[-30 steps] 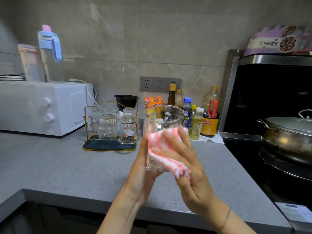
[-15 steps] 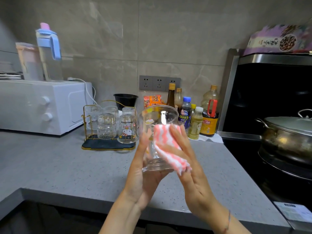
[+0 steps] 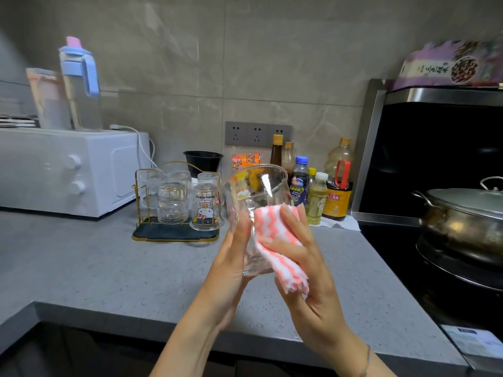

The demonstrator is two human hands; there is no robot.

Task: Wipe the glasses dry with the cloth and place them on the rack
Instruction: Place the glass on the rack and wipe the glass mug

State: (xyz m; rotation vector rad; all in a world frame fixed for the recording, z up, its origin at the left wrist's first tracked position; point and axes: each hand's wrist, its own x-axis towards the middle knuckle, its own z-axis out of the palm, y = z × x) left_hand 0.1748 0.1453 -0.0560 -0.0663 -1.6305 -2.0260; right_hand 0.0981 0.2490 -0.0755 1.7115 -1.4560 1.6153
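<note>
Head view shows, above the near edge of the grey desk [image 3: 109, 273], the left grip [image 3: 231, 265] wrapped round an upright clear glass [image 3: 253, 191] while the right grip [image 3: 307, 270] pinches a pink-and-white striped cloth [image 3: 275, 240] against its side, and farther back a gold wire rack [image 3: 174, 234] holds upturned glasses [image 3: 172, 202].

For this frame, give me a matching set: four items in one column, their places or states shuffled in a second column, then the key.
Items:
1. clear glass
2. striped cloth
3. Hello Kitty glass
4. lidded pot

Places or states:
A. upside down on the rack
B. on the stove, far right
C. gripped by the left hand
D. held against the clear glass by the right hand

Pairs: 1-C, 2-D, 3-A, 4-B
</note>
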